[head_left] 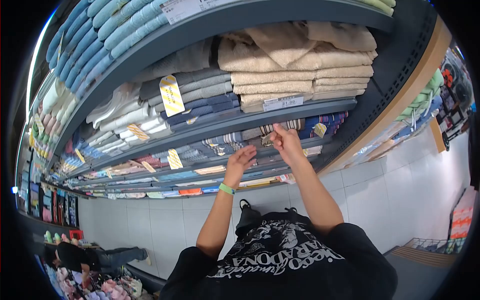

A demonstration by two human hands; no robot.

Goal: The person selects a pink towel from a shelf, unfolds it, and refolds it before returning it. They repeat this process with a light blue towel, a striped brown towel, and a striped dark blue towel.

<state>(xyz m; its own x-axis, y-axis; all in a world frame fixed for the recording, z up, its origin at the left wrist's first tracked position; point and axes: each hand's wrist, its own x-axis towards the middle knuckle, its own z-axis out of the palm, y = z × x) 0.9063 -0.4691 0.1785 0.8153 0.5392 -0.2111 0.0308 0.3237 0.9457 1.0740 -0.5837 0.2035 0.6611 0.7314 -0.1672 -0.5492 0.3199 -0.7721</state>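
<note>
While the left hand [241, 161] hangs with its fingers loosely spread and nothing visible in it, just in front of the blue-grey striped towels [220, 144], the right hand [286, 142] is held up farther right with its fingers partly curled, and whether it pinches or touches anything cannot be told. Near the right hand lie the brown striped towels [295, 124], with the navy towels [327, 120] to their right. Folded beige towels [300, 77] are stacked on the shelf [330, 106] above, right of the grey towels [200, 85].
</note>
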